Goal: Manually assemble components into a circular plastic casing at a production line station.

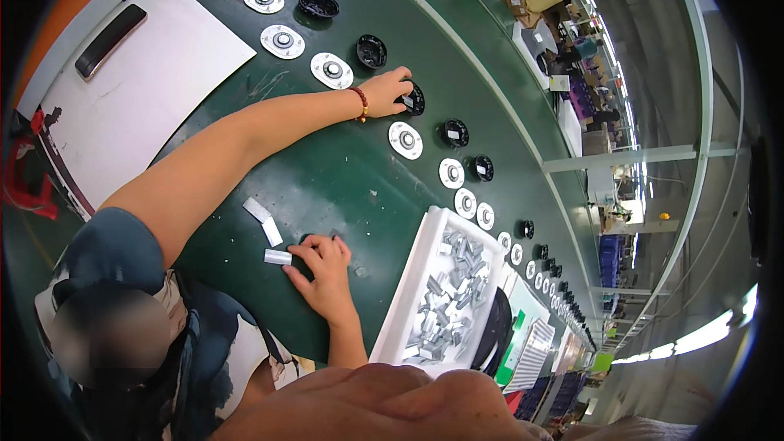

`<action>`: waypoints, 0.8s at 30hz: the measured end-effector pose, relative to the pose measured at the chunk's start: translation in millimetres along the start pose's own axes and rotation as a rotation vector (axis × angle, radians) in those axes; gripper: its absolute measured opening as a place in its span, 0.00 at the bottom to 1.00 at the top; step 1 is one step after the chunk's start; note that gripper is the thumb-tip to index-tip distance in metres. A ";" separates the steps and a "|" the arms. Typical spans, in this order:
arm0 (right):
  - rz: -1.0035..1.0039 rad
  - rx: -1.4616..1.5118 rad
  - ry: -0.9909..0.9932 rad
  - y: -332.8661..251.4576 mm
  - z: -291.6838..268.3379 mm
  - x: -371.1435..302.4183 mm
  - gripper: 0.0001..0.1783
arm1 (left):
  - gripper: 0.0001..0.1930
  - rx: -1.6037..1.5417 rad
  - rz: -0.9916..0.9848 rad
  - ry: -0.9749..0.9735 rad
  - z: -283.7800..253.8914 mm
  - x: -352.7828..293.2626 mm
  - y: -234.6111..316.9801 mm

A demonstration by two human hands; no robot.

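The black cup (418, 99) sits far on the green counter (363, 167), the left hand's (385, 94) bent fingers at its rim, grip unclear. Nearer, the right hand's (325, 273) slightly parted thumb and forefinger meet a silver block (278, 256), hold likewise unclear; right lies a white tray (438, 222).

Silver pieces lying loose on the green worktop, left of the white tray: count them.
3 visible: the upper piece, the middle piece just below it, and the lowest piece by the right hand. That hand may hide more.

Toward worktop's (351, 167) far edge, black cup (419, 100) is being touched by left hand (380, 95); nearer side, silver block (276, 256) by right hand (329, 276).
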State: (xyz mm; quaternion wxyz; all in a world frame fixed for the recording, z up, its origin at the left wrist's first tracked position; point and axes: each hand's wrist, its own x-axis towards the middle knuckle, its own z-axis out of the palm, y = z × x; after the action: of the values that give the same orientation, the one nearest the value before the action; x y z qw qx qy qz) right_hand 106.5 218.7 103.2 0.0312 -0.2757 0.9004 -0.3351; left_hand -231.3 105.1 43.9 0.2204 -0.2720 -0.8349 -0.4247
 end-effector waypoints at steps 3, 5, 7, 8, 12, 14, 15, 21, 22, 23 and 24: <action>0.009 -0.009 -0.011 0.5 -3.8 -1.6 0.16 | 0.12 0.182 0.054 0.096 -5.7 9.1 11.2; 0.010 -0.006 -0.011 -0.6 -3.7 0.3 0.15 | 0.14 0.475 -0.008 0.124 -19.4 10.6 10.3; 0.015 0.000 -0.013 -1.4 -2.3 1.0 0.15 | 0.10 0.674 -0.045 0.098 -26.3 8.3 -7.1; 0.005 0.002 -0.016 -0.2 -2.1 1.2 0.15 | 0.06 0.754 -0.050 0.094 -29.7 6.5 -16.7; -0.031 0.012 -0.021 2.3 1.3 1.6 0.14 | 0.04 0.663 0.085 0.050 -47.9 -7.9 -37.7; -0.008 0.024 -0.015 6.7 1.0 1.0 0.14 | 0.04 0.525 0.162 0.002 -57.7 -14.6 -22.6; -0.003 0.033 -0.021 8.6 0.7 1.1 0.14 | 0.04 0.397 0.224 -0.033 -65.9 -22.3 -14.4; 0.034 0.137 -0.047 12.0 -21.0 0.2 0.15 | 0.05 0.015 0.500 -0.391 -147.2 -108.4 53.1; 0.050 0.176 -0.061 13.9 -26.4 -0.5 0.15 | 0.05 0.016 0.497 -0.442 -154.1 -122.0 55.4; 0.066 0.211 -0.072 15.5 -32.3 -1.6 0.15 | 0.05 0.034 0.503 -0.468 -158.3 -133.2 57.5; 0.103 0.290 -0.078 15.9 -29.9 2.1 0.15 | 0.06 0.037 0.457 -0.469 -169.1 -149.1 56.0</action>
State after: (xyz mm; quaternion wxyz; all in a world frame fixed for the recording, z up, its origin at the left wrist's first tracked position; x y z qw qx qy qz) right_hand 90.0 245.1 116.8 0.1227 -0.2347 0.8536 -0.4486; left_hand -59.7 -47.5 79.2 0.1167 -0.5386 -0.7879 -0.2748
